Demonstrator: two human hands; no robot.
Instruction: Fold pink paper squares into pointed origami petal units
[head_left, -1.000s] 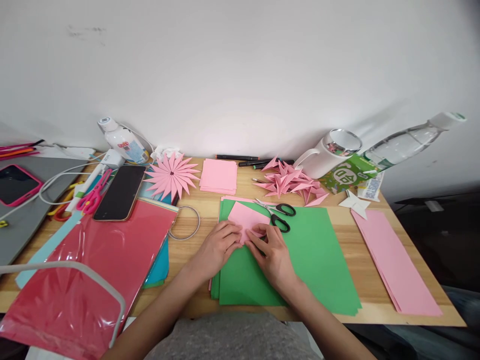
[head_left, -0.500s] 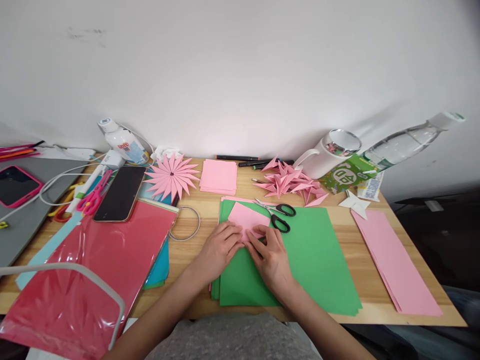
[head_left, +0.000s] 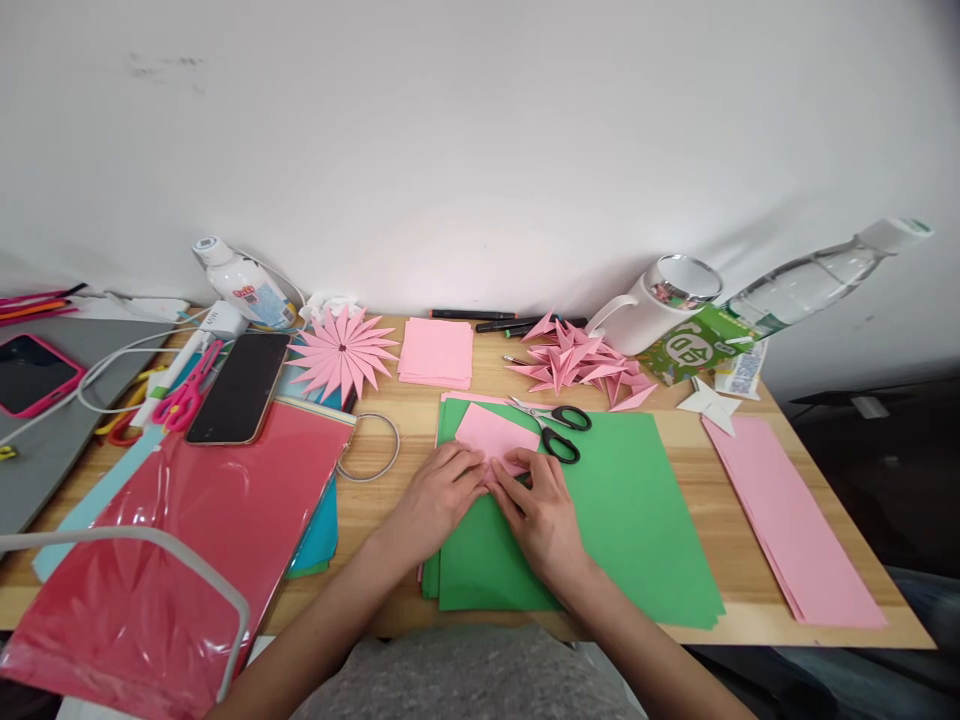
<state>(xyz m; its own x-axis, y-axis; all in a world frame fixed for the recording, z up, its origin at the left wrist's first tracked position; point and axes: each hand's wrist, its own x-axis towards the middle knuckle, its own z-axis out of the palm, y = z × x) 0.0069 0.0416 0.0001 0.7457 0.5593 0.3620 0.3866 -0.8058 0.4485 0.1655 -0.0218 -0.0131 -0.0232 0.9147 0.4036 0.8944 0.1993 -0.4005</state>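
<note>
A small pink paper square (head_left: 495, 432) lies on a stack of green paper (head_left: 622, 520), its near edge between my hands. My left hand (head_left: 448, 492) pinches that edge from the left, fingers together. From the right, my right hand (head_left: 541, 505) presses thumb and fingertips on the same edge, close beside the left fingertips. The fold under my fingers is mostly hidden. Black-handled scissors (head_left: 559, 445) rest on the green paper just beyond my right hand, blades toward the pink sheet.
Behind lie a pink paper star wheel (head_left: 343, 348), pink squares (head_left: 436, 353) and folded pink pieces (head_left: 574, 360). A white mug (head_left: 637, 315) and a tilted bottle (head_left: 817, 275) stand back right. Pink strips (head_left: 795, 520) lie right; a phone (head_left: 240, 388) and red paper pack (head_left: 202, 530) left.
Both hands stay at the near edge of the pink square, with only slight finger movement. The view has shifted a little.
</note>
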